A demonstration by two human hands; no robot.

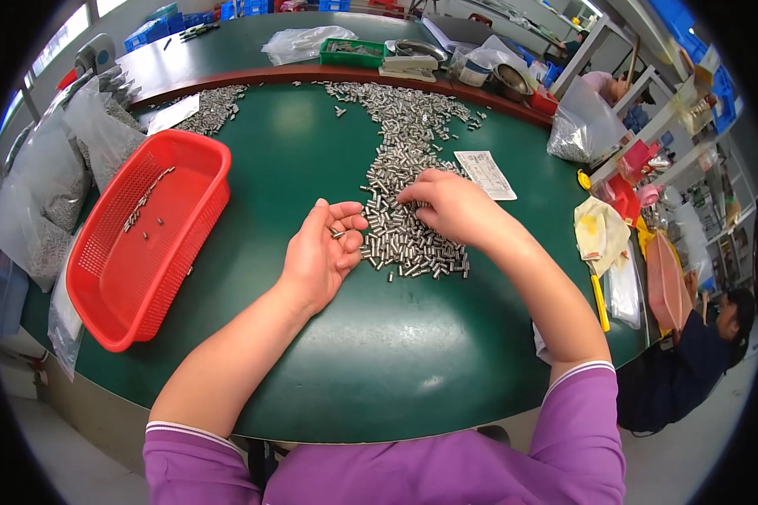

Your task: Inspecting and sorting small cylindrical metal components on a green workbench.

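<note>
A long heap of small metal cylinders (408,160) spreads over the green table (354,337), from the far edge down to the middle. My left hand (322,252) is just left of the heap, palm turned up and fingers curled around a few of the same cylinders. Over the heap's right side, my right hand (459,209) points its bent fingers down among the parts; thumb and fingertips come together there, and what they pinch is hidden. On the left stands a red plastic basket (126,295) with several cylinders on its bottom, some in a row.
Bags of metal parts (46,194) crowd the left edge. A printed card (486,175) lies right of the heap. Farther right are a cloth (600,227), a yellow-handled tool (599,301) and a bag (585,126). A green tray (352,53) stands at the back; another person (691,370) sits at right.
</note>
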